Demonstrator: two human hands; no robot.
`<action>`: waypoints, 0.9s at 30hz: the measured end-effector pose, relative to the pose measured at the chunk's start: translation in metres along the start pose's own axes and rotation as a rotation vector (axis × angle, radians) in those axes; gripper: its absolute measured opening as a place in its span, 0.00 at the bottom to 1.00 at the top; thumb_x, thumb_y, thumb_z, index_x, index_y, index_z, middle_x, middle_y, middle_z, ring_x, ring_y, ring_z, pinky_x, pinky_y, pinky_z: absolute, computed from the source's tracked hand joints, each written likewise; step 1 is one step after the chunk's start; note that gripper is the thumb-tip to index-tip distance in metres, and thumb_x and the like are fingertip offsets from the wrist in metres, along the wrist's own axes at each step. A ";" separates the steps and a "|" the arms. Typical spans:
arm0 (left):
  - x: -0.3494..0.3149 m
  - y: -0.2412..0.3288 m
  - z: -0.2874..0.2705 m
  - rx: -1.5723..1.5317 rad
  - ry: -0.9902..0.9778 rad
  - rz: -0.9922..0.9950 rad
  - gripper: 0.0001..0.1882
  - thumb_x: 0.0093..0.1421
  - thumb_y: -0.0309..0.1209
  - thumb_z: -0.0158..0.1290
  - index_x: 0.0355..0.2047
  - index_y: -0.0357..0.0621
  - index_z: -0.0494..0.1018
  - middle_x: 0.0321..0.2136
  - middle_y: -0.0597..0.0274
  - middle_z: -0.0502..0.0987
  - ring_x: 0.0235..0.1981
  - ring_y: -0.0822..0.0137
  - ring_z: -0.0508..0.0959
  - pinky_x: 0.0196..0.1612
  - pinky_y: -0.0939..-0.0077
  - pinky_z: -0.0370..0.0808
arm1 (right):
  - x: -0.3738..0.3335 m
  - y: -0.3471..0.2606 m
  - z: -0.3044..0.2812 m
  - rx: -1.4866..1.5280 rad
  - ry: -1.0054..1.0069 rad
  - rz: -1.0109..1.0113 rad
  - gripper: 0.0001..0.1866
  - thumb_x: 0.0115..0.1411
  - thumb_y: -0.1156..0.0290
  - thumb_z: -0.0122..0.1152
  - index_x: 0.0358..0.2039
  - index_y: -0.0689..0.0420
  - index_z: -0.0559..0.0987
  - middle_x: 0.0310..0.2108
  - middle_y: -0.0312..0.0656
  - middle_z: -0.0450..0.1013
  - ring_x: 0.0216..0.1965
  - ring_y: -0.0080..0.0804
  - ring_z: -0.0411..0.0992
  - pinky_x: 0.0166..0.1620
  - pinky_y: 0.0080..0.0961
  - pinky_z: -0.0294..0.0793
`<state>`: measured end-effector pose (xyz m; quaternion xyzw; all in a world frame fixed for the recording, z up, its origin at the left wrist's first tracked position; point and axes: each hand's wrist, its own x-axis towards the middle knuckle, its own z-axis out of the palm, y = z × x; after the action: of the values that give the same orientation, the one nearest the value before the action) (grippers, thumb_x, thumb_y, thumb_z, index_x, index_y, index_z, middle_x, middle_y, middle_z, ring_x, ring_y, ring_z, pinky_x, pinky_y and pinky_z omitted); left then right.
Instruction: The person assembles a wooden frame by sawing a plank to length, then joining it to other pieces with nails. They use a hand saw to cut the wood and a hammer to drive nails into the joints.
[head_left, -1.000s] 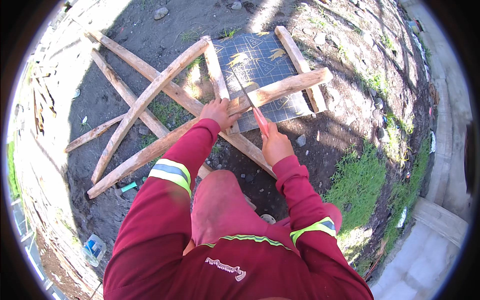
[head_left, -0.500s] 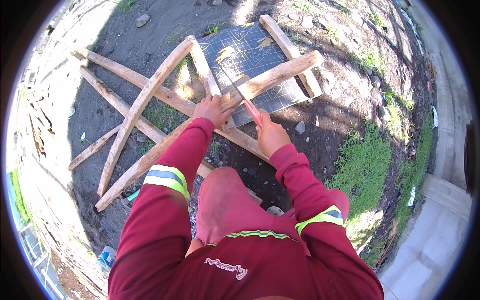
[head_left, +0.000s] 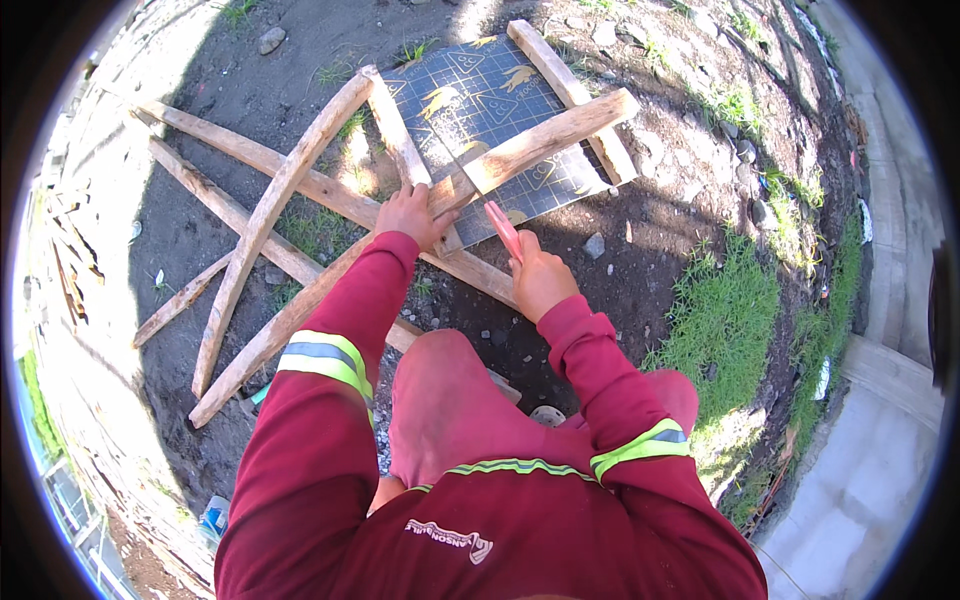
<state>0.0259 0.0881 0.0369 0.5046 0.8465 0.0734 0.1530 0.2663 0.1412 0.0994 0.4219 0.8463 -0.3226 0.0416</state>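
A long wooden beam (head_left: 552, 138) runs diagonally from the near left to the far right. My left hand (head_left: 410, 216) presses down on it with the fingers curled over the wood. In my right hand (head_left: 543, 275) is the red handle of a handsaw (head_left: 504, 229). The saw's thin blade, seen nearly edge-on, crosses the beam just right of my left hand. A dark cut line shows in the wood there. Under the beam lie a short timber piece (head_left: 398, 133) and a dark printed sheet (head_left: 470, 100) with grid lines.
A second timber piece (head_left: 575, 90) supports the beam's far end. Several more poles, one of them a curved pole (head_left: 285, 190), cross on the soil to the left. Grass (head_left: 725, 320) grows at right, beside a concrete edge (head_left: 890, 390). Small stones (head_left: 594, 246) dot the ground.
The saw has been drawn slightly back toward me across the beam, with my right hand. My left hand keeps its place on the wood. The whole view has shifted a little.
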 end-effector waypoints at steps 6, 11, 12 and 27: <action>0.000 -0.004 0.006 -0.014 -0.032 -0.013 0.32 0.55 0.56 0.55 0.44 0.37 0.69 0.41 0.46 0.74 0.47 0.48 0.74 0.49 0.57 0.72 | -0.145 0.011 -0.065 0.006 -0.078 0.136 0.24 0.57 0.76 0.58 0.55 0.58 0.64 0.33 0.58 0.75 0.33 0.59 0.75 0.35 0.47 0.75; 0.002 -0.003 0.002 -0.022 -0.040 -0.003 0.33 0.55 0.58 0.54 0.43 0.38 0.70 0.42 0.44 0.74 0.46 0.47 0.75 0.48 0.58 0.72 | -0.018 -0.021 -0.033 -0.013 0.065 -0.086 0.15 0.60 0.70 0.54 0.46 0.58 0.65 0.25 0.58 0.74 0.28 0.60 0.74 0.32 0.52 0.73; 0.002 -0.002 0.001 -0.020 -0.038 -0.002 0.33 0.55 0.58 0.54 0.43 0.38 0.70 0.42 0.44 0.74 0.46 0.47 0.75 0.48 0.58 0.72 | 0.003 -0.022 -0.022 -0.032 0.031 -0.019 0.14 0.60 0.70 0.54 0.44 0.58 0.65 0.25 0.57 0.74 0.27 0.60 0.74 0.32 0.52 0.73; 0.004 -0.001 -0.005 -0.018 -0.019 -0.009 0.34 0.56 0.58 0.53 0.46 0.38 0.69 0.45 0.46 0.73 0.49 0.49 0.74 0.50 0.58 0.71 | 0.009 -0.014 -0.014 -0.026 0.084 -0.110 0.13 0.60 0.69 0.54 0.43 0.58 0.65 0.24 0.57 0.74 0.30 0.60 0.74 0.32 0.51 0.74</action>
<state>0.0215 0.0908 0.0402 0.5002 0.8465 0.0754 0.1659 0.2534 0.1489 0.1142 0.3874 0.8733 -0.2955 -0.0062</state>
